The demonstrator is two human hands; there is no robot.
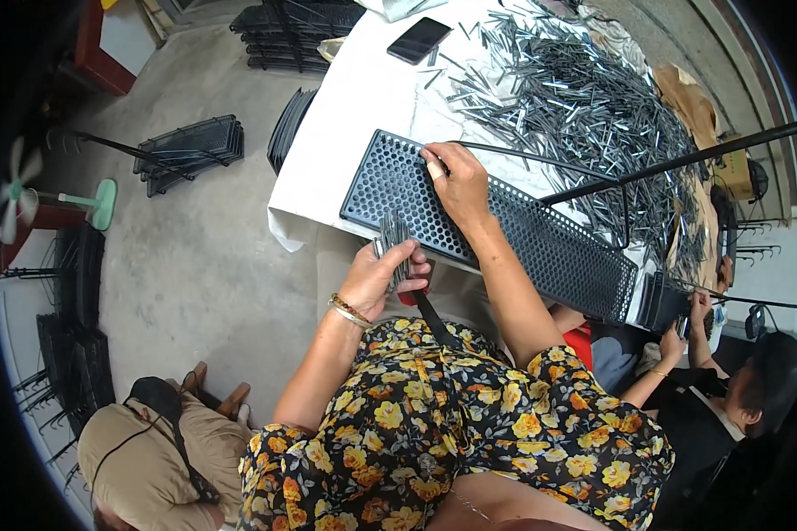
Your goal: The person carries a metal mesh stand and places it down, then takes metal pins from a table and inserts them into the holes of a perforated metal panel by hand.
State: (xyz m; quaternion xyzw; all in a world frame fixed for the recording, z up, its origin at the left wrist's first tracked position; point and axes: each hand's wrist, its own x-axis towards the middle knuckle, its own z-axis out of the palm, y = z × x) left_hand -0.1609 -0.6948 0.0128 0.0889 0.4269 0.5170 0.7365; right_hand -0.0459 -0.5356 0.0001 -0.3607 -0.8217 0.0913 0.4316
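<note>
My left hand (385,270) is closed around a bundle of thin grey metal rods (391,237), held upright at the near edge of a long black perforated tray (514,239). The tray lies slantwise along the front of a white-covered table (345,106), its surface full of round holes. Over the tray's left part is my right hand (460,184), thumb and fingers pinched close to the holes. A pale wrap circles one of its fingers. What the pinch holds is too small to make out. Several dark pieces stand in holes near the tray's far left corner.
A large heap of loose rods (584,106) covers the table's right side, near a phone (419,41). A black metal bar (673,164) crosses above the heap. Co-workers sit at right (726,398) and lower left (150,451). Black racks (190,150) and a fan (104,203) stand left.
</note>
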